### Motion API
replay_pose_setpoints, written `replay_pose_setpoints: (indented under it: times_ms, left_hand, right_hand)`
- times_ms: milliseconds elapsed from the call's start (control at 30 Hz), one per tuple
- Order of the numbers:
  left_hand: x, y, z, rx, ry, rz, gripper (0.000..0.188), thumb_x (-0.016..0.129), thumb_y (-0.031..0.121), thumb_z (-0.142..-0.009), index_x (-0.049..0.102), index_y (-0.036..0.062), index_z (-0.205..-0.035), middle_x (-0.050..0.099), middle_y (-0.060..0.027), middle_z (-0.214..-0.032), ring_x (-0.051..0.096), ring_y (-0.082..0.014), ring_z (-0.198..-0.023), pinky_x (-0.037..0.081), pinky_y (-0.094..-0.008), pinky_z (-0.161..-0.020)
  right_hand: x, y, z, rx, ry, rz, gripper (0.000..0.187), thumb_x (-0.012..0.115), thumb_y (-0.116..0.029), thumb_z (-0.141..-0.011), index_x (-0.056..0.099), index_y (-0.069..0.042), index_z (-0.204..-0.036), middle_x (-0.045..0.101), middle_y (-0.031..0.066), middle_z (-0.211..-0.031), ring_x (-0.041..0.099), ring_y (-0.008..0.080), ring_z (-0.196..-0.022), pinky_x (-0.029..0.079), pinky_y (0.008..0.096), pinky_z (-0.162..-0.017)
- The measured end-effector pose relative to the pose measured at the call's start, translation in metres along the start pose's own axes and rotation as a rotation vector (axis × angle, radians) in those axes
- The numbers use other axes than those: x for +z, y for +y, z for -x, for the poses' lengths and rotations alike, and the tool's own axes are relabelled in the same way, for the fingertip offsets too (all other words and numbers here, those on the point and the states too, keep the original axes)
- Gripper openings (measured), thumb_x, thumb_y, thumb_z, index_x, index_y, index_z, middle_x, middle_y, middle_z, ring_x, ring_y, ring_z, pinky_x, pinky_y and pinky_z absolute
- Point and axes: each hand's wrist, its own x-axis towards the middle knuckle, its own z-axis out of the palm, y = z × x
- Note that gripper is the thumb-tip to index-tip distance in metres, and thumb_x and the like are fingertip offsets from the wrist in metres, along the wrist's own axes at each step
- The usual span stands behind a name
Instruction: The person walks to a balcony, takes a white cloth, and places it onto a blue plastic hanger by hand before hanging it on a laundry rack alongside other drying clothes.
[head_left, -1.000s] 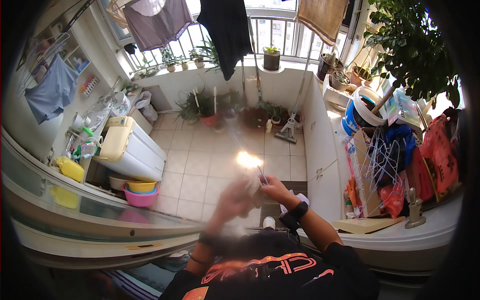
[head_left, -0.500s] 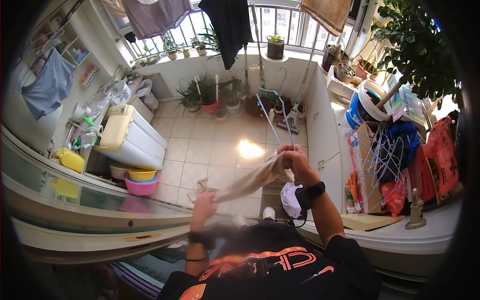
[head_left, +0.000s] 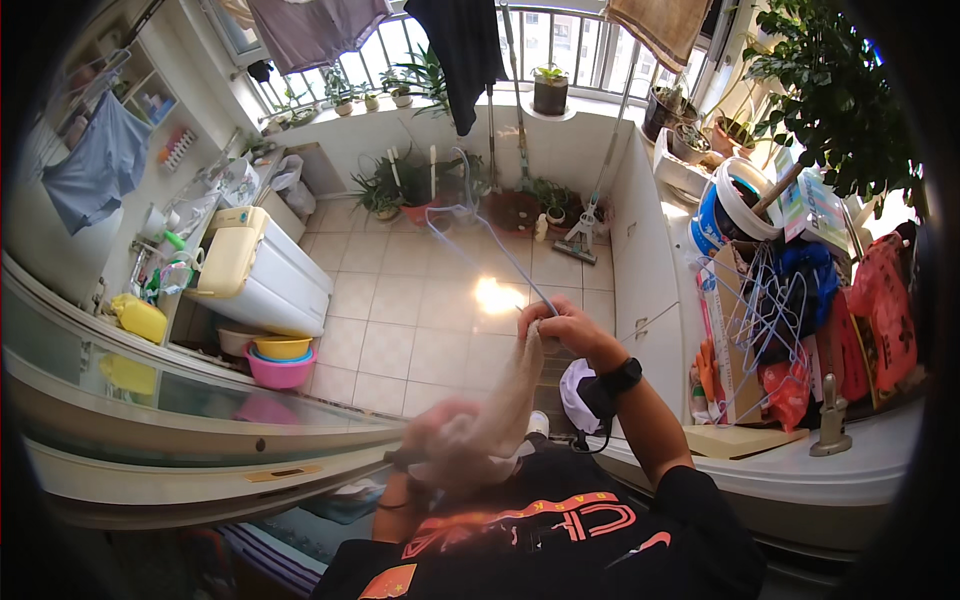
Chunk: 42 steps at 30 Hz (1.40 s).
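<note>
In my right hand (head_left: pixel 562 325) is a light blue wire clothes hanger (head_left: pixel 505 250), its hook pointing away over the floor. The same closed fingers pinch the upper end of a thin beige garment (head_left: pixel 505 400). That garment hangs down toward my lap and bunches at my left hand (head_left: pixel 440 422). Motion smears my left hand, so its fingers cannot be made out; it is against the lower part of the fabric.
Stacked basins (head_left: pixel 283 372) and a white bin with a cream lid (head_left: pixel 270 275) stand left. Right, a ledge carries tangled hangers (head_left: pixel 765 310), red bags (head_left: pixel 885 310) and a bucket (head_left: pixel 735 205). Potted plants (head_left: pixel 420 195) line the far wall. Laundry (head_left: pixel 455 60) hangs above.
The hanger has swung left and its hook end now points farther left. My right hand has shifted slightly left and down. My left hand moved right and nearer, and the stretched garment now hangs bunched.
</note>
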Motion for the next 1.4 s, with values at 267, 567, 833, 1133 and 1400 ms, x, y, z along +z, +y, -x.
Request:
replay_pose_setpoints:
  times_ms: [267, 567, 833, 1133, 1400]
  left_hand:
    - [-0.038, -0.023, -0.026, -0.001, 0.101, 0.513, 0.04, 0.043, 0.03, -0.098, 0.042, 0.0067, -0.13, 0.053, -0.0084, -0.12, 0.05, -0.0205, -0.112, 0.042, -0.0363, -0.097]
    - [0.006, 0.062, -0.013, 0.429, 0.137, 0.216, 0.066, 0.047, 0.019, -0.071, 0.037, -0.0028, -0.133, 0.055, -0.0204, -0.12, 0.058, -0.0336, -0.107, 0.049, -0.0439, -0.092]
    - [0.018, 0.053, -0.05, 0.4, 0.439, -0.996, 0.04, 0.053, 0.011, -0.078, 0.05, -0.0013, -0.116, 0.055, -0.0194, -0.082, 0.058, -0.0256, -0.08, 0.046, -0.0351, -0.071]
    - [0.01, 0.071, -0.02, 0.193, 0.464, -1.502, 0.028, 0.059, 0.026, -0.084, 0.064, -0.0003, -0.087, 0.062, -0.0205, -0.077, 0.061, -0.0294, -0.07, 0.047, -0.0408, -0.062]
    - [0.052, 0.057, -0.004, 0.427, 0.264, -0.487, 0.062, 0.057, -0.001, -0.081, 0.034, 0.0006, -0.139, 0.054, -0.0094, -0.124, 0.052, -0.0201, -0.114, 0.039, -0.0314, -0.099]
  right_hand:
    - [0.005, 0.02, -0.004, -0.026, 0.097, 0.07, 0.029, 0.051, -0.006, -0.074, 0.066, 0.002, -0.098, 0.065, 0.0042, -0.092, 0.057, 0.0127, -0.082, 0.046, 0.0247, -0.078]
    - [0.035, 0.043, 0.017, 0.042, -0.126, -0.132, 0.038, 0.044, -0.001, -0.066, 0.068, 0.005, -0.094, 0.06, 0.0148, -0.117, 0.058, 0.0221, -0.101, 0.044, 0.0318, -0.093]
    - [0.048, 0.058, 0.011, -0.227, -0.328, -0.281, 0.021, 0.047, -0.003, -0.068, 0.066, 0.005, -0.07, 0.065, 0.0135, -0.084, 0.062, 0.0297, -0.095, 0.046, 0.0395, -0.092]
    - [0.065, 0.026, 0.015, -0.143, -0.526, 0.182, 0.025, 0.045, -0.002, -0.067, 0.067, 0.004, -0.077, 0.063, 0.0113, -0.089, 0.06, 0.0252, -0.087, 0.047, 0.0342, -0.086]
    - [0.073, 0.015, 0.012, -0.068, -0.494, 0.02, 0.054, 0.048, -0.003, -0.062, 0.061, 0.004, -0.114, 0.039, 0.0156, -0.143, 0.058, 0.0236, -0.102, 0.043, 0.0342, -0.094]
